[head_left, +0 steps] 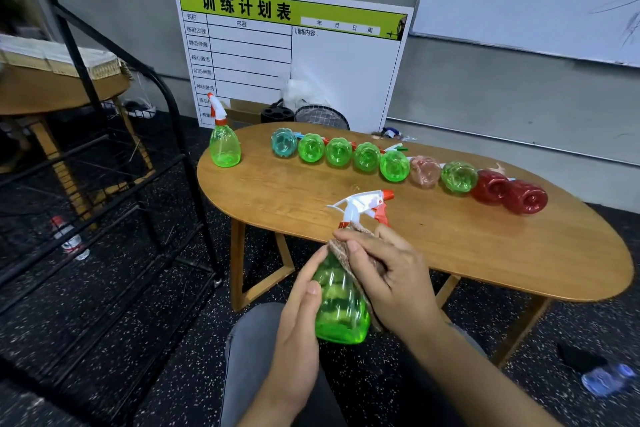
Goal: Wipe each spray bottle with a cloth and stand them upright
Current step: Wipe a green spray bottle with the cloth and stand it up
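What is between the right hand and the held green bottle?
In the head view, a brown cloth lies between the right hand and the green bottle; the left hand touches the bottle directly.

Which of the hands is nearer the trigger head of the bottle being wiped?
Right. The right hand presses the cloth just below the trigger head; the left hand is lower, on the bottle's body.

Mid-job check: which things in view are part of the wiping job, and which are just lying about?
Job:
- green bottle in hand, left hand steadying it
- cloth pressed on it by right hand
- upright green bottle
- row of nine lying bottles on the table

Lying about:
- black rack
- planning board
- water bottle on the floor
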The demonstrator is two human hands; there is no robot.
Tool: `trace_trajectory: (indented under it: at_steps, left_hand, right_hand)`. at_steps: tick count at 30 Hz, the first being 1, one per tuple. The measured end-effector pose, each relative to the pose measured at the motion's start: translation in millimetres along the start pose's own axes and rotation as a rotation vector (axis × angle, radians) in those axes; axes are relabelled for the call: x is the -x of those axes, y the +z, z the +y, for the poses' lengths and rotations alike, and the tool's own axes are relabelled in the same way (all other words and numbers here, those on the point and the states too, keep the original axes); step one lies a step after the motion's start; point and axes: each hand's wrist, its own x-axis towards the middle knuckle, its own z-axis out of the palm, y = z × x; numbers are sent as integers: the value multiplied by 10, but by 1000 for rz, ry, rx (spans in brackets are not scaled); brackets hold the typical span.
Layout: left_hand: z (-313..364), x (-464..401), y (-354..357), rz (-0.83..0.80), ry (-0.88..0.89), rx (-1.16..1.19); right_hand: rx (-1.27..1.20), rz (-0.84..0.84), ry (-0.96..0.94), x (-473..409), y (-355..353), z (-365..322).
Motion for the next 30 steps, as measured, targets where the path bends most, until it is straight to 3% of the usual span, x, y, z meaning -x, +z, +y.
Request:
trace_trajectory:
  at_steps: [3,8,11,14,20,25,30]
  left_hand:
    - [-25,-16,-11,33,0,-1]
    - [-5,-26,-38,63,-27,58]
    - [29,-21,-26,58,-33,77]
    - [11,-23,-23,48,-27,55]
    - [2,-3,-3,17,-24,10]
    - [48,23,6,-10,46,-106]
    - [59,23,12,35,89,-12]
  right_hand:
    - [33,-10,-64,123,9,-49]
    - [194,-180,-480,501,-19,-70]
    - [216,-192,-531,547,-66,-19]
    - [162,-152,-448,430,-69,0]
    - [-7,-14,-15,-3,-16,39]
    - [-70,9,4,2,-11,13]
    - [-180,141,49,223,-117,52]
